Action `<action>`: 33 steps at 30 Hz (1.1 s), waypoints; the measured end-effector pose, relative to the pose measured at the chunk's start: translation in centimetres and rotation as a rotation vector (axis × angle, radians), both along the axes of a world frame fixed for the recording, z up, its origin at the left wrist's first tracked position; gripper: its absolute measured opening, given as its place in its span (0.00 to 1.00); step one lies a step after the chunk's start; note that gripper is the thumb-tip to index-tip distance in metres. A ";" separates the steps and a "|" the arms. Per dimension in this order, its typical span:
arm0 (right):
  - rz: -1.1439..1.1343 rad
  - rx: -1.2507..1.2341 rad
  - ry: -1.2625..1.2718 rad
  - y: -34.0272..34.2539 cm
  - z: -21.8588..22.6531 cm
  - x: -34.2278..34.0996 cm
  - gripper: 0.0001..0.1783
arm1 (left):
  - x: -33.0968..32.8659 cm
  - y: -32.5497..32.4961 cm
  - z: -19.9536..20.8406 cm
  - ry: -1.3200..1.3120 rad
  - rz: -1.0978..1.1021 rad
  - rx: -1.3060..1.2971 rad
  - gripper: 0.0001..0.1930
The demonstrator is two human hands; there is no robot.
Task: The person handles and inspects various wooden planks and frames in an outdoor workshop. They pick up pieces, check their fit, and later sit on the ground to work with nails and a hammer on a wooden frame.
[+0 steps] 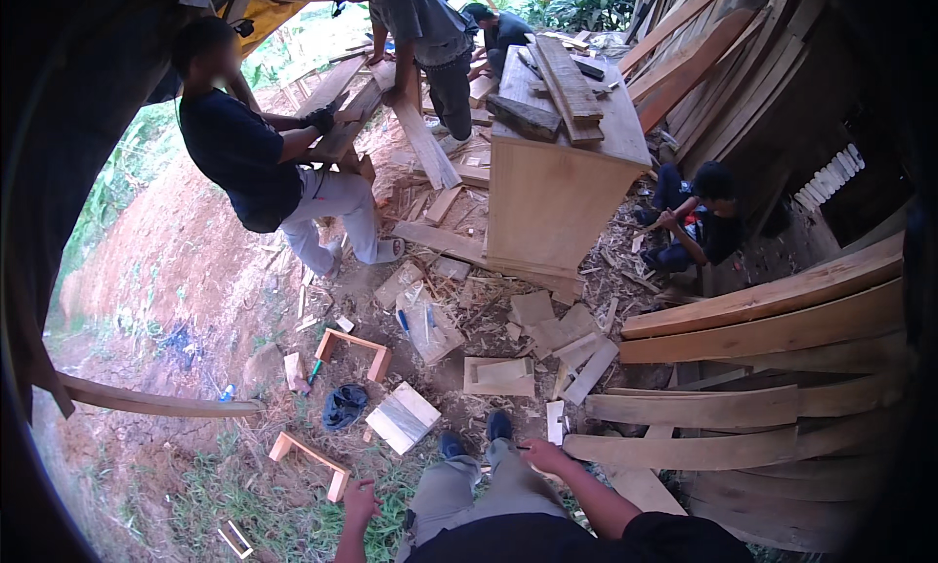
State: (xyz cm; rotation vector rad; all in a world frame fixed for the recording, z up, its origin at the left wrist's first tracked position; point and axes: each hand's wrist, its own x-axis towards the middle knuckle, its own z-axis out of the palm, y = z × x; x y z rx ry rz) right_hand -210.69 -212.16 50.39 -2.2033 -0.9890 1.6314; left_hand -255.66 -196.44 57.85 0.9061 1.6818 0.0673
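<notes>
My left hand [362, 504] hangs low beside my left leg, over the grass, with its fingers loosely apart and nothing visible in it. Beyond it lies a three-sided wooden frame [311, 455]. My right hand [543, 457] is closed in front of my right thigh; a small dark thing shows at its fingertips, too small to name. On the ground ahead of my feet lie a pale square board [403, 418], a dark plastic bag [345, 407] and a second three-sided frame [352, 342]. A flat panel with a smaller board [500, 374] on it lies straight ahead.
Stacked planks [752, 407] crowd the right side. A large wooden cabinet [547, 201] stands ahead with boards on top. One person [239, 152] handles planks at the left, others work behind, and another person [699, 216] crouches at the right. Shavings and offcuts litter the ground.
</notes>
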 end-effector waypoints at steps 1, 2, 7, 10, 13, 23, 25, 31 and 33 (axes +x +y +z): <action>-0.060 0.001 0.008 -0.6 -0.3 1.8 0.25 | 1.4 -0.6 0.1 -0.021 0.010 -0.024 0.18; -0.120 0.006 0.023 -1.0 -1.0 3.5 0.26 | 2.0 -1.2 -0.1 -0.077 -0.008 -0.031 0.21; -0.270 0.049 -0.319 -9.7 -6.2 13.3 0.17 | 10.3 -3.4 1.3 -0.160 -0.103 -0.129 0.23; -0.199 -0.074 -0.311 -11.0 -5.8 16.1 0.15 | 10.5 -4.3 1.3 -0.179 -0.131 -0.141 0.25; -0.258 -0.103 -0.306 -12.7 -7.3 18.0 0.14 | 10.8 -4.2 1.4 -0.150 -0.156 -0.106 0.25; -0.045 0.287 -0.097 -0.9 -3.0 12.7 0.22 | 11.3 -6.5 0.1 0.083 -0.170 0.071 0.21; 0.028 0.224 0.079 2.2 -0.9 9.8 0.23 | 9.6 -8.1 -1.9 0.040 -0.094 0.049 0.21; 0.337 0.130 0.188 5.1 1.4 5.0 0.27 | 11.5 -8.1 1.1 0.202 -0.173 0.082 0.23; 0.487 0.144 0.182 4.7 1.8 3.1 0.28 | 9.4 -9.4 1.2 0.202 -0.085 0.072 0.21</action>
